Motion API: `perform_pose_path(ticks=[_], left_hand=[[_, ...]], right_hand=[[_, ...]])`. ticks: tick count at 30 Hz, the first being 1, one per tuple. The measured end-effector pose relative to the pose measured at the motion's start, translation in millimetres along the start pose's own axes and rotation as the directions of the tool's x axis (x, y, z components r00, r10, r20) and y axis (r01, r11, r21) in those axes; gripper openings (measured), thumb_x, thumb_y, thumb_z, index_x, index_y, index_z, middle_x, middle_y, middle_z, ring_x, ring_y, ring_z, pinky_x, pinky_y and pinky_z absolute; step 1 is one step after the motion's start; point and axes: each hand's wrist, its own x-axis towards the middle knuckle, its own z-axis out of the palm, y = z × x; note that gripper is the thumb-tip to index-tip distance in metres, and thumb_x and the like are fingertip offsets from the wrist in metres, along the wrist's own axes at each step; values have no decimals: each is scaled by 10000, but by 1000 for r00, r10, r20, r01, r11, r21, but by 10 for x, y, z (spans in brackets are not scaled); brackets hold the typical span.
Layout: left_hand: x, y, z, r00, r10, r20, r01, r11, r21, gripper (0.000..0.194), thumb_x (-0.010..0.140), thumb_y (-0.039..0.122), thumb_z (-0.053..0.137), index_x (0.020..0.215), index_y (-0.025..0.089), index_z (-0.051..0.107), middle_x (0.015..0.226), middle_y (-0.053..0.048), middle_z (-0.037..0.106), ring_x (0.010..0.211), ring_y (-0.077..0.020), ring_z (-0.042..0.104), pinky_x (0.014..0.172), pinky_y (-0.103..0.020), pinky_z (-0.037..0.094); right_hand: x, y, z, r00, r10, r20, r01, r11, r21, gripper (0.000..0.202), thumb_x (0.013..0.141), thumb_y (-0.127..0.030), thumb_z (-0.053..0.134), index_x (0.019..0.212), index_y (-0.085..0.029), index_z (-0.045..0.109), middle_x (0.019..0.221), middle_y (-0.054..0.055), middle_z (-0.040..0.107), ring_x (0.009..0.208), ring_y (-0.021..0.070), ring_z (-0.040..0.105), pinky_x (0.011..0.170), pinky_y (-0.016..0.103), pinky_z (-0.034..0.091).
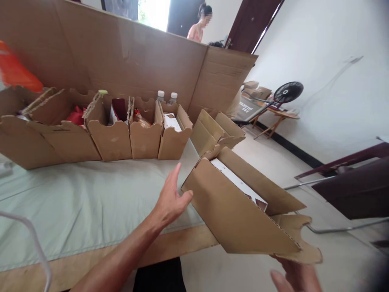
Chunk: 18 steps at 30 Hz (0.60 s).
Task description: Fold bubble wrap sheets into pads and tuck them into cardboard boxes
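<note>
An open cardboard box is held tilted over the table's right edge, with a white carton lying inside it. My left hand has its fingers spread, the thumb touching the box's near-left corner. My right hand supports the box from below at its bottom flap, mostly hidden under the cardboard.
A row of open cardboard boxes with bottles and packets stands at the back of the cloth-covered table, before a tall cardboard wall. Another open box sits at the right. A fan and a person are further off.
</note>
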Motion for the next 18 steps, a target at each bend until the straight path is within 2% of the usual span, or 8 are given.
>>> perform_pose_path(ticks=[2,4,7,10,12,14,16,18], left_hand=[[130,-39,128,996,3,89,3,998,-69,836,778,227,646,1570,163,384,1618,-178,451,1465,-358,451,1166,-527,422],[96,-93,191,993,16,117,-5,996,-94,780,746,204,629,1506,145,461,1513,-165,567,1374,-336,546,1151,-505,443],[-194,-137,64,1000,23,13,-21,993,-114,709,792,239,615,1482,176,467,1506,-132,571,1387,-316,530,1159,-496,435],[-493,-106,-319,975,-16,-223,-6,995,-99,608,847,298,642,1432,219,495,1470,-107,592,1377,-303,539,1165,-497,423],[-565,-65,-642,920,-21,-392,2,999,-49,558,857,332,672,1385,226,526,1422,-99,615,1343,-300,560,1160,-509,423],[-537,-41,-947,867,-1,-498,6,1000,9,549,854,353,691,1369,230,543,1412,-97,610,1341,-307,556,1158,-532,420],[-472,-60,-1190,837,3,-546,23,999,42,610,846,360,696,1417,243,513,1443,-103,585,1361,-319,535,1149,-559,420],[-428,-136,-1349,828,-7,-561,38,998,44,700,842,359,694,1489,261,445,1485,-111,555,1388,-322,512,1147,-571,420]], right_hand=[[-4,-63,193,998,-6,56,12,995,-99,722,731,-598,790,1293,-169,645,1164,165,757,1072,378,727,794,426,631],[48,-266,382,996,-66,56,75,983,-170,556,731,-578,794,1104,-173,709,1037,141,781,1016,369,743,779,412,639],[176,-705,666,979,-191,72,197,976,-93,321,810,-491,752,936,-195,741,870,104,790,881,320,769,761,376,644],[350,-1114,1062,919,-321,230,310,947,83,224,861,-433,719,898,-218,771,840,80,805,819,288,775,748,357,637],[487,-1319,1427,846,-384,370,342,923,176,224,866,-442,718,902,-228,775,866,72,809,832,283,767,794,382,628],[611,-1466,1835,803,-411,432,330,910,251,263,853,-470,724,940,-224,759,906,78,802,869,285,749,842,415,613],[690,-1557,2209,800,-415,434,295,901,317,333,834,-478,728,1034,-212,725,968,89,788,876,271,730,841,421,605],[713,-1579,2479,809,-400,430,253,898,359,410,842,-455,711,1164,-205,669,1072,101,769,888,246,718,840,404,600]])
